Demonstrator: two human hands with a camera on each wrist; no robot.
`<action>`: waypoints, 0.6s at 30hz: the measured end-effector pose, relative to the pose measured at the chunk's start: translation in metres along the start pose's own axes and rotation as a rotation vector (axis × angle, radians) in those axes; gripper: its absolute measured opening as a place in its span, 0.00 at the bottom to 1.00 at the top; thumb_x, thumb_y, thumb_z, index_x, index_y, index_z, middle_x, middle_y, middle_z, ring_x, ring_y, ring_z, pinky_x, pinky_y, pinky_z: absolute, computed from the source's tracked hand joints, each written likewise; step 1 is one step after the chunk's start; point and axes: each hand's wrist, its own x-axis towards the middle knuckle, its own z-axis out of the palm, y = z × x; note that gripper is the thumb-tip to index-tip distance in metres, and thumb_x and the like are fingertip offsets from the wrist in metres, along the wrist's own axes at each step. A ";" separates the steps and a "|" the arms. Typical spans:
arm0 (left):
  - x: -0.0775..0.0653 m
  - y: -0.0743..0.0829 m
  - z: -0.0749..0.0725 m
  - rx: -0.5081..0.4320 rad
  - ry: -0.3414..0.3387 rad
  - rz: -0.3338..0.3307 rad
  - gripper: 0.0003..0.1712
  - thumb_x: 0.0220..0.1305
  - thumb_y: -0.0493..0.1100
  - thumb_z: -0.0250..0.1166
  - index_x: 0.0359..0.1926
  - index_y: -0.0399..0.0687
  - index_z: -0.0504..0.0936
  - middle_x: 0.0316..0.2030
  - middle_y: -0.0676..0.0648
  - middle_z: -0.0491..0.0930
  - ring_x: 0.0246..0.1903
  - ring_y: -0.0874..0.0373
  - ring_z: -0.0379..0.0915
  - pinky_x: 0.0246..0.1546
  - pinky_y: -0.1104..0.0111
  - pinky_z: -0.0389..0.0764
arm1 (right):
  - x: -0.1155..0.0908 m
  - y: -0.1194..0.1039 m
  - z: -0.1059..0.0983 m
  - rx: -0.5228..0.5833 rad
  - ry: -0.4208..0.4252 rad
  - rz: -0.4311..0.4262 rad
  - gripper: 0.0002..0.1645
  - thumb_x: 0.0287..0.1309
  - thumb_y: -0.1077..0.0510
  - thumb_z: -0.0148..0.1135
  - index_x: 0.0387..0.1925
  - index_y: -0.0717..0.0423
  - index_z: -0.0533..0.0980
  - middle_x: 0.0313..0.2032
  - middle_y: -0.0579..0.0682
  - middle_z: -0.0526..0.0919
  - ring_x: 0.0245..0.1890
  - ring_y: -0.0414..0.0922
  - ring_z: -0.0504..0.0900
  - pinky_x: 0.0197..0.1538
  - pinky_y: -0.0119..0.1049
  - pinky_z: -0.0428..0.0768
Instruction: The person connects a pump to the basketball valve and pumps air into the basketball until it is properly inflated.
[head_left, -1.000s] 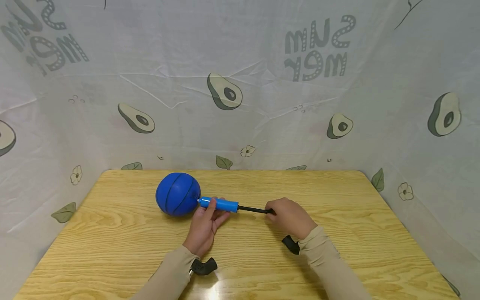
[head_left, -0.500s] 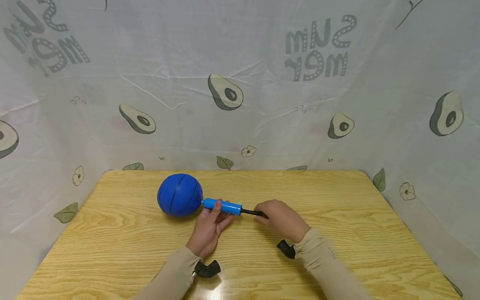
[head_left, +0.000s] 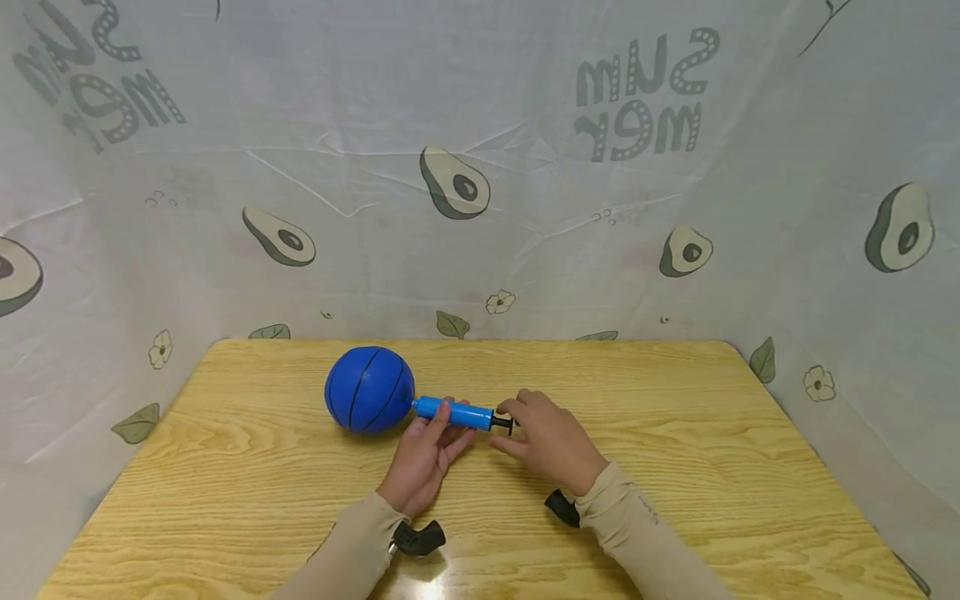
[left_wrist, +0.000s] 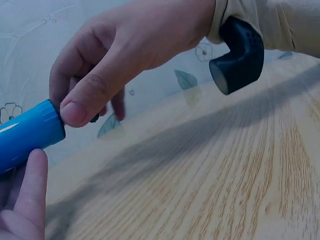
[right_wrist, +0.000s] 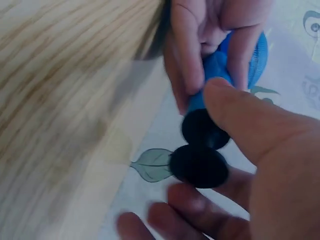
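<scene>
My left hand [head_left: 418,467] grips the blue barrel of a ball pump [head_left: 456,414], its thumb laid across the top. From the pump's left end, a thin tip meets the side of a blue ball [head_left: 369,390] with dark seam lines. At the other end the black plunger is almost fully in, and its round handle [right_wrist: 199,166] shows close behind the barrel. My right hand [head_left: 551,437] is around that end with fingers spread and loosely bent. Its thumb lies beside the barrel's end cap, and the handle shows uncovered between thumb and fingers in the right wrist view.
The ball and both hands are over a wood-grain table [head_left: 247,492]. Behind it and at the sides hangs a pale cloth [head_left: 555,250] printed with avocados and leaves. A black curved wrist mount [head_left: 420,538] sticks out below the left cuff, another [head_left: 562,507] below the right.
My right hand has moved left, pushing the black plunger rod into the barrel, and its fingers have loosened around the handle. Ball, pump and left hand appear slightly farther right; the ball has turned a little.
</scene>
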 end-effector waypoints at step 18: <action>-0.024 0.063 0.005 0.807 -0.345 -0.001 0.27 0.78 0.48 0.61 0.68 0.36 0.73 0.53 0.40 0.85 0.54 0.46 0.83 0.54 0.60 0.87 | 0.003 0.021 -0.002 0.258 -0.004 0.095 0.18 0.68 0.52 0.70 0.55 0.53 0.83 0.41 0.41 0.83 0.34 0.38 0.76 0.38 0.33 0.79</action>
